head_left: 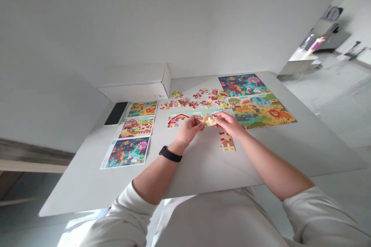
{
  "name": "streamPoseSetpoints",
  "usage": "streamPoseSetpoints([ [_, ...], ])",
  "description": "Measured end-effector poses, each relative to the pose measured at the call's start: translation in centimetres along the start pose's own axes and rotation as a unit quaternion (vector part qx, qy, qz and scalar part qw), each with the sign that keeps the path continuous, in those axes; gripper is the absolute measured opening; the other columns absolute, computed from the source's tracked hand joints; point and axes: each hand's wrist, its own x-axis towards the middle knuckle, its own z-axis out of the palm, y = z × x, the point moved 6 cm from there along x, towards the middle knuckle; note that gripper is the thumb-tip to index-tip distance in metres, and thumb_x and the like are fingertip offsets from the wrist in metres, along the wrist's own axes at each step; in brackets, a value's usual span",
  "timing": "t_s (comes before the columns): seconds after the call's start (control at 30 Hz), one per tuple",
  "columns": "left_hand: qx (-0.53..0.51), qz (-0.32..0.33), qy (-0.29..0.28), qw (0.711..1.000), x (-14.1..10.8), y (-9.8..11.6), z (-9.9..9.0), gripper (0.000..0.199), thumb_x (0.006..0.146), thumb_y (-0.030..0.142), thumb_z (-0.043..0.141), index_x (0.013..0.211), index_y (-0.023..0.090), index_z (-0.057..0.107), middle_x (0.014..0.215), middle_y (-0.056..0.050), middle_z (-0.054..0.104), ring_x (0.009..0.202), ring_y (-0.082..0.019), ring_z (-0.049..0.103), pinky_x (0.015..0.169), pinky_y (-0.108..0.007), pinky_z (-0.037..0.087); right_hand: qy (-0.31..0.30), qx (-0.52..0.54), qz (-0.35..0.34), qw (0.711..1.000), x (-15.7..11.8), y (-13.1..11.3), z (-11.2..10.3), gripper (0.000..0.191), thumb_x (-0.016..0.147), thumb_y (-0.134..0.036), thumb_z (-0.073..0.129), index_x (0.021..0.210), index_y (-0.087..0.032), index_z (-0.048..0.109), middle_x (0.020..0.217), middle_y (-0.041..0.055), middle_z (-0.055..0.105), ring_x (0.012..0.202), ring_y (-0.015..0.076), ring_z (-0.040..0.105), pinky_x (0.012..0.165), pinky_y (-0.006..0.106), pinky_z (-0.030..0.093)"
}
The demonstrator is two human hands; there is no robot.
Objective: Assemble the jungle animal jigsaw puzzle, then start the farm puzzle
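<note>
A: What's far left?

B: Printed picture sheets (129,135), then a red-barn puzzle section (176,120) on the counter (203,166).

A: Hands?

B: L hand (189,128) half-curled, fingertips on a cardboard pc (210,120). R hand (228,124) pinches same pc from the right, fingers nearly closed.

A: Under R hand?

B: Short joined strip of pcs (227,141), just below. Further right, a finished jigsaw (261,112), flat, bright.

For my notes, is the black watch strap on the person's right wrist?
No, the black watch strap sits on the left wrist; the right wrist is bare.
</note>
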Motion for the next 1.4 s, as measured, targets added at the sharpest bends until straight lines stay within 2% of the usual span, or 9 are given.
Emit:
streamPoseSetpoints([
  [0.13,0.019,0.007,-0.005,1.000,-0.2,0.3,-0.2,0.045,0.082,0.037,0.093,0.114,0.020,0.066,0.080,0.002,0.073,0.077,-0.015,0.072,0.077,-0.029,0.056,0.028,-0.010,-0.006,1.000,0.0,-0.3,-1.1,0.048,0.092,-0.070,0.074,0.116,-0.029,0.076,0.089,0.0020,0.078,0.082,0.0245,0.073,0.067,0.034,0.057],
  [0.27,0.026,0.018,-0.010,0.999,-0.2,0.3,-0.1,0.043,0.081,0.036,0.092,0.112,0.019,0.067,0.080,0.001,0.074,0.076,-0.014,0.070,0.075,-0.028,0.055,0.024,-0.001,-0.009,1.000,0.0,-0.2,-1.2,0.050,0.091,-0.071,0.075,0.117,-0.029,0.077,0.093,0.0028,0.078,0.085,0.0238,0.072,0.069,0.034,0.056],
  [0.4,0.036,0.019,-0.019,0.999,-0.3,0.1,0.3,0.042,0.080,0.036,0.092,0.111,0.019,0.068,0.080,0.001,0.073,0.075,-0.014,0.069,0.075,-0.028,0.054,0.020,-0.005,-0.014,1.000,-0.2,-0.3,-0.9,0.046,0.092,-0.065,0.076,0.120,-0.028,0.077,0.096,0.0040,0.079,0.086,0.0236,0.071,0.068,0.033,0.054],
  [0.57,0.082,0.027,-0.022,0.996,-0.9,0.7,0.8,0.039,0.083,0.036,0.089,0.111,0.019,0.069,0.083,0.001,0.071,0.078,-0.015,0.068,0.075,-0.028,0.053,0.007,-0.006,-0.012,1.000,0.0,-0.4,-1.0,0.037,0.087,-0.055,0.080,0.108,-0.025,0.078,0.091,0.0035,0.078,0.080,0.0214,0.068,0.069,0.032,0.052],
  [0.87,0.153,0.076,-0.011,0.985,-1.0,1.0,0.8,0.023,0.099,0.034,0.071,0.117,0.019,0.069,0.092,-0.004,0.077,0.089,-0.018,0.076,0.086,-0.033,0.060,0.005,-0.004,-0.013,1.000,0.1,-0.3,-1.4,0.030,0.086,-0.048,0.079,0.104,-0.023,0.077,0.093,0.0038,0.079,0.086,0.0216,0.072,0.076,0.033,0.055],
  [1.03,0.274,0.182,0.015,0.944,-1.8,2.4,0.7,0.028,0.102,0.030,0.070,0.129,0.021,0.067,0.123,-0.010,0.076,0.103,-0.020,0.076,0.089,-0.035,0.063,0.004,0.003,-0.004,1.000,0.1,-0.4,-1.6,0.030,0.086,-0.048,0.079,0.103,-0.023,0.076,0.091,0.0033,0.079,0.083,0.0206,0.071,0.076,0.034,0.056],
  [1.17,0.393,0.301,-0.013,0.869,-3.3,4.0,2.1,0.043,0.096,0.026,0.081,0.136,0.024,0.065,0.141,-0.013,0.069,0.134,-0.028,0.067,0.112,-0.047,0.060,-0.019,0.004,0.017,1.000,-0.1,-0.4,-1.1,0.031,0.086,-0.048,0.081,0.105,-0.024,0.076,0.090,0.0034,0.079,0.080,0.0201,0.070,0.070,0.032,0.055],
  [1.27,0.445,0.334,-0.050,0.830,-3.8,4.3,3.0,0.038,0.097,0.019,0.079,0.132,0.023,0.068,0.137,-0.012,0.070,0.134,-0.029,0.066,0.117,-0.050,0.056,-0.043,0.011,0.030,0.999,-0.2,-0.1,-0.5,0.031,0.086,-0.049,0.083,0.104,-0.024,0.076,0.090,0.0029,0.078,0.078,0.0196,0.069,0.069,0.032,0.057],
  [1.4,0.464,0.325,-0.083,0.820,-3.8,4.0,3.4,0.031,0.100,0.018,0.074,0.130,0.024,0.070,0.130,-0.011,0.072,0.127,-0.028,0.067,0.112,-0.047,0.058,-0.070,-0.018,0.037,0.997,-0.2,0.2,-0.6,0.029,0.088,-0.050,0.082,0.102,-0.025,0.076,0.088,0.0025,0.077,0.077,0.0203,0.069,0.071,0.033,0.058],
])
